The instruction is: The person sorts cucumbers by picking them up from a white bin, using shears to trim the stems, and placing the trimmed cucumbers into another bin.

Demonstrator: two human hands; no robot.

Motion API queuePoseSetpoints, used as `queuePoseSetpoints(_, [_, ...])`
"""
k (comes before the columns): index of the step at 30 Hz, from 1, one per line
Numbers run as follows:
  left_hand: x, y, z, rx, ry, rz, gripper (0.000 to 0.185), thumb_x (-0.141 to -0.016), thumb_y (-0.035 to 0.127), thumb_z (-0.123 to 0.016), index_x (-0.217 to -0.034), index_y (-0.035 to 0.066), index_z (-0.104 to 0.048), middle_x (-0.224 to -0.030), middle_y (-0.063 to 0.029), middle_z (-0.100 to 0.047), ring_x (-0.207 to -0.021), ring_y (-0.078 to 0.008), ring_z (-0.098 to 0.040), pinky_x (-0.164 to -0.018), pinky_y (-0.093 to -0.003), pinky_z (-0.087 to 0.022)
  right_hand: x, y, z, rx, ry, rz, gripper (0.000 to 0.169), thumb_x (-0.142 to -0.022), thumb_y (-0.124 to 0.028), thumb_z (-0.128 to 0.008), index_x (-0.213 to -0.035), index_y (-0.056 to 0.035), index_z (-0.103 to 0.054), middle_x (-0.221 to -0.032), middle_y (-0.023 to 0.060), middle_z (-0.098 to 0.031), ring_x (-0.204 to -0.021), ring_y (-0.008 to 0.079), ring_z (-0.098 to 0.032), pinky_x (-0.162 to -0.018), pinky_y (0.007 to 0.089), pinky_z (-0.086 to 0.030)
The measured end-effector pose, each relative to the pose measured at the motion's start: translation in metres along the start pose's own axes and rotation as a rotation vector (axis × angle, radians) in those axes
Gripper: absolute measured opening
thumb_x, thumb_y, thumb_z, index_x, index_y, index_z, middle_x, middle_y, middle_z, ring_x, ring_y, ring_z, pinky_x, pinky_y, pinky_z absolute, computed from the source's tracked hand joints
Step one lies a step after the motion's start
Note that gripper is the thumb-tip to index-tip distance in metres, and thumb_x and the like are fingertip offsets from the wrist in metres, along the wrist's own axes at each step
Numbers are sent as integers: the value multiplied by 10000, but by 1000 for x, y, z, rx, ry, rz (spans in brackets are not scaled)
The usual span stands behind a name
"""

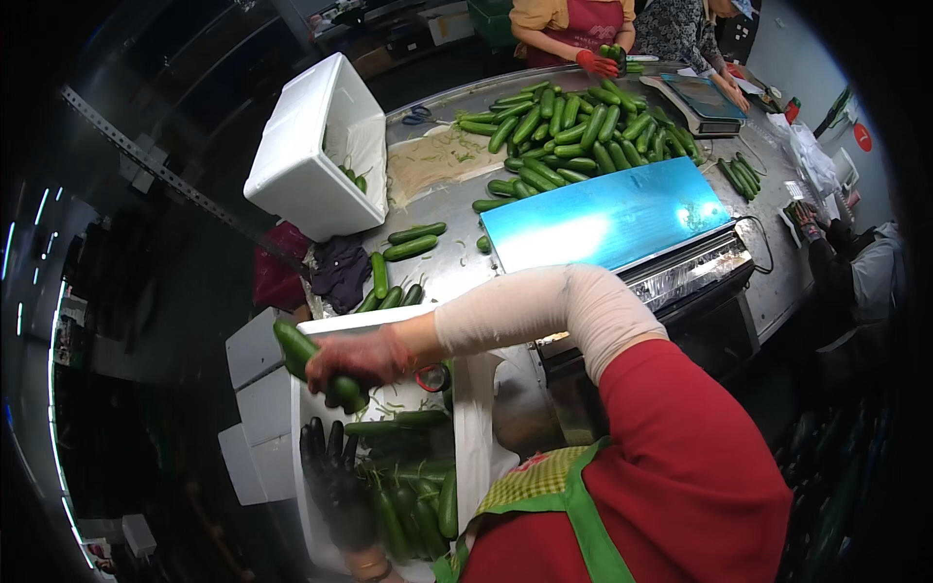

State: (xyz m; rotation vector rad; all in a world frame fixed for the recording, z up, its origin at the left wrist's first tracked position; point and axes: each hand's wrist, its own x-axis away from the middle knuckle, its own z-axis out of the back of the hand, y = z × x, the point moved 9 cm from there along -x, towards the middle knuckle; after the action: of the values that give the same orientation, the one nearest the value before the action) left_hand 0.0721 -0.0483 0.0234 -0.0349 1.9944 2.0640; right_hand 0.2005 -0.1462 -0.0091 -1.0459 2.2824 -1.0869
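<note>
My right hand (357, 361), in a thin reddish glove, grips a pair of cucumbers (293, 346) above a white foam box (300, 437). Below it my left hand (335, 481), in a black glove, is spread at the box's left wall with nothing in it. Cucumbers (408, 514) lie in the lower part of the box, beside loose green scraps. A round object with a red rim (432, 377) is in the box near my right wrist; what it is I cannot tell. Several cucumbers (380, 275) lie on the metal table just beyond the box.
A large cucumber pile (576, 131) lies behind a machine with a blue top (605, 215). A tilted foam box (291, 146), scissors (418, 115), a dark cloth (340, 271) and a scale (696, 102) are on the table (776, 291). Co-workers stand at the far and right sides.
</note>
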Motion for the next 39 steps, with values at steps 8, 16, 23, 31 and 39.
queuePoseSetpoints(8, [16, 3, 48, -99, 229, -59, 597, -1013, 366, -361, -1491, 10, -326, -1432, -180, -468, -1276, -330, -502, -1114, -472, -364, 98, -169, 199, 711, 580, 245, 611, -830, -211, -696, -1352, -75, -411, -968, 102, -642, -779, 193, -655, -608, 323, -546])
queuePoseSetpoints(16, [-1, 0, 95, -343, 422, -179, 296, -1040, 172, -456, -1153, 3, -672, -1142, -77, -692, -1013, -180, -642, -794, -306, -511, 319, -201, 386, 1449, 1181, -455, 858, -800, -184, -635, -1568, -122, -258, -1118, 138, -690, -949, 244, -657, -826, 365, -507])
queuePoseSetpoints(23, [19, -7, 135, -157, 681, -132, 228, -984, 73, -583, -1172, -41, -641, -1107, -95, -687, -1003, -160, -647, -935, -316, -511, 343, -158, 491, 1489, 973, -1189, 1133, -709, -320, -821, -1590, -127, -134, -1344, 283, -555, -1186, 335, -587, -996, 431, -475])
queuePoseSetpoints(31, [34, 4, 148, -160, 799, -230, 231, -981, 104, -592, -1153, -39, -652, -1034, -81, -699, -891, -128, -652, -830, -277, -526, 180, -213, 375, 2111, 766, -592, 424, -846, -240, -629, -1229, -58, -624, -1145, 251, -664, -1096, 373, -640, -935, 423, -494])
queuePoseSetpoints(39, [39, -12, 151, -114, 724, -108, 190, -946, 69, -619, -1079, -50, -685, -1016, -93, -720, -877, -139, -675, -792, -265, -532, -8, -20, 20, 1499, -30, -119, 365, -927, -210, -588, -1235, -20, -632, -1012, 143, -721, -824, 180, -684, -757, 325, -559])
